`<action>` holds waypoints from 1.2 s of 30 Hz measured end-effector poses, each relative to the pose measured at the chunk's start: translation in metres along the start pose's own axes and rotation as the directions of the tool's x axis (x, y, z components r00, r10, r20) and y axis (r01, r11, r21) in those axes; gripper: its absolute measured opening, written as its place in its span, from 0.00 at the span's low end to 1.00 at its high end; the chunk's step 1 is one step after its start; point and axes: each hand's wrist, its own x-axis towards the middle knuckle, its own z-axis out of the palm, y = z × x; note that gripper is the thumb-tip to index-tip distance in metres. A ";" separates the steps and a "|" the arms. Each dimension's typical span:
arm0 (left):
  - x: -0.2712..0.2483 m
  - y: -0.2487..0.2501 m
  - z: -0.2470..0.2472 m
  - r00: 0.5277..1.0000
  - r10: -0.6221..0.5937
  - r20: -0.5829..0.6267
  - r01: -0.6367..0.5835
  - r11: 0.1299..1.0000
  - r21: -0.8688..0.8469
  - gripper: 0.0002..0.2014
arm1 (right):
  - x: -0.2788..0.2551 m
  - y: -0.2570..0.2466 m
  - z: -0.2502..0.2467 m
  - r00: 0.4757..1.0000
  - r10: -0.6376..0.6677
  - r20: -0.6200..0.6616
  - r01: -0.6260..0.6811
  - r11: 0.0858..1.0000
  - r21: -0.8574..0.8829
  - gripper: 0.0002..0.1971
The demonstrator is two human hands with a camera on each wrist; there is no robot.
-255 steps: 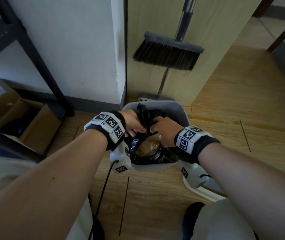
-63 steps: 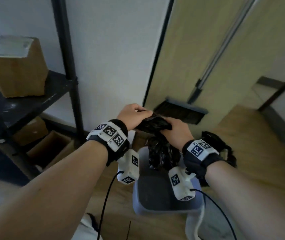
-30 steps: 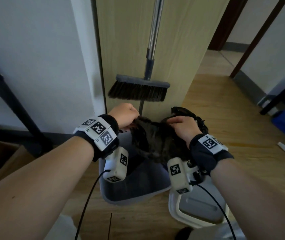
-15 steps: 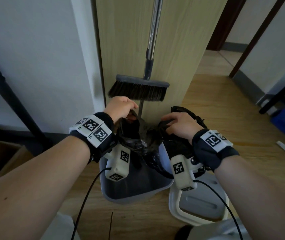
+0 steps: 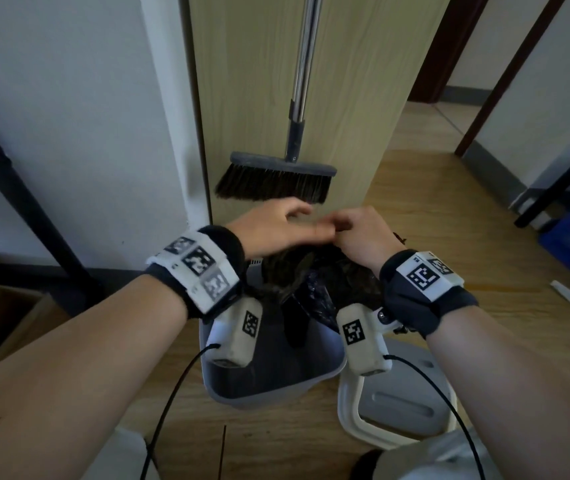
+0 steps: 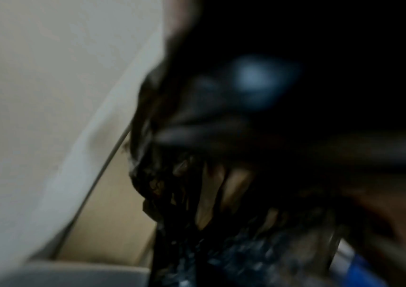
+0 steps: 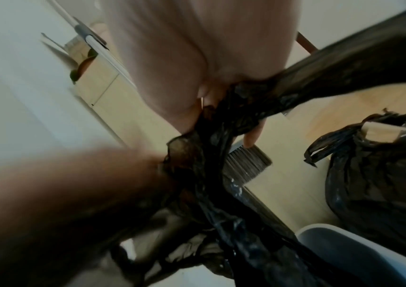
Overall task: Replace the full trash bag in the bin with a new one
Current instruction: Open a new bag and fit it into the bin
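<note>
Head view: both hands meet just above the far rim of a grey bin that stands on the wooden floor. The left hand and the right hand touch at the fingertips and hold the gathered top of a new black bag, which hangs down from them into the open bin. The right hand's fingers are curled and pinch the plastic. The left hand's thumb lies against the bag's top, its other fingers loosely bent above it; whether they grip the plastic cannot be told from this view.

In the right wrist view the right hand pinches a bunched fold of the new black bag between thumb and fingers, and the plastic trails down toward the bin. To the right of the bin, on the floor, sits the full bag, black and tied at the top, with something tan showing near its knot.

The left wrist view is blurred and mostly dark, showing only crumpled black plastic.

A white lid lies on the floor just right of the bin, on the near side. A broom leans against the wooden panel beyond the bin.
</note>
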 end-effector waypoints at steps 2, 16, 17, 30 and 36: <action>0.003 -0.009 0.009 0.999 -0.023 0.033 0.009 0.925 0.381 0.19 | -0.002 -0.006 0.003 1.000 0.001 0.003 -0.001 0.998 0.066 0.14; 0.014 -0.046 -0.007 0.947 -0.267 -0.179 0.288 0.952 0.105 0.15 | -0.007 -0.013 -0.009 0.954 -0.054 -0.295 0.067 0.997 0.032 0.06; 0.016 -0.047 -0.007 0.943 -0.274 -0.189 0.294 0.952 0.088 0.16 | -0.008 -0.016 -0.006 0.971 -0.050 -0.233 0.069 0.995 0.076 0.06; 0.013 -0.049 -0.017 0.889 -0.393 -0.235 0.379 0.919 -0.104 0.12 | -0.014 -0.026 0.011 0.965 0.034 0.260 -0.041 0.999 0.020 0.16; 0.006 -0.039 -0.015 0.876 -0.481 -0.028 0.388 0.739 -0.551 0.08 | -0.008 -0.009 0.028 0.927 0.222 0.303 -0.242 0.970 0.031 0.25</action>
